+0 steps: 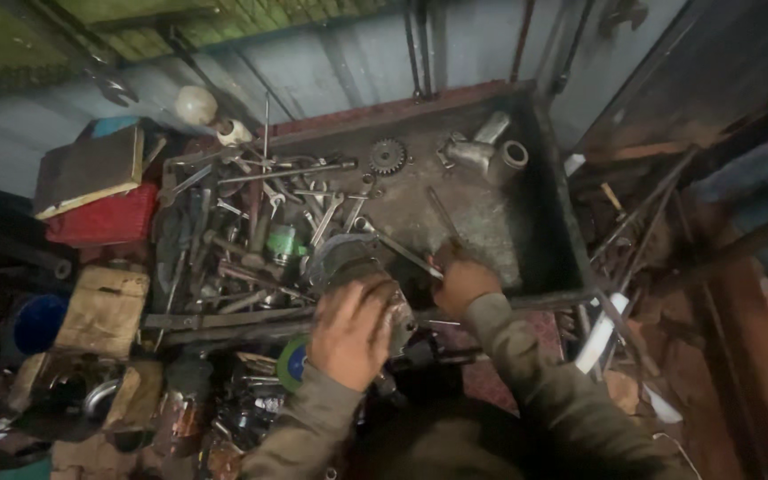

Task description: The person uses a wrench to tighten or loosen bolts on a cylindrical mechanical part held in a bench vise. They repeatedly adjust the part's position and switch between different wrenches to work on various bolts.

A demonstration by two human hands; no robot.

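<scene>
Both sleeves come up from the lower edge, and the left hand (350, 331) lies on top of a round, dark metal part (362, 271), maybe a motor or pump housing, which sits at the front rim of the metal tray (540, 231). Its fingers are bent over the part and press on it, so this grip is closed on the part. The right hand (462, 283) is just beside it, closed around a thin metal rod or tool (442, 218) that points up and away across the tray floor; whether the other end touches the part, I cannot tell, because the picture is blurred there.

Around the part lies a heap of wrenches (313, 218) and spanners, with a gear wheel (388, 156) and a grey pipe fitting (489, 153) further back in the tray. Left of the tray are a red box (104, 220) and a wooden block (102, 309).

I think the risk is slipping. The part rests on the narrow rim and looks oily, so a hard push with the rod could turn it or tip it off the edge. The rod could also slide off and hit the left fingers.
</scene>
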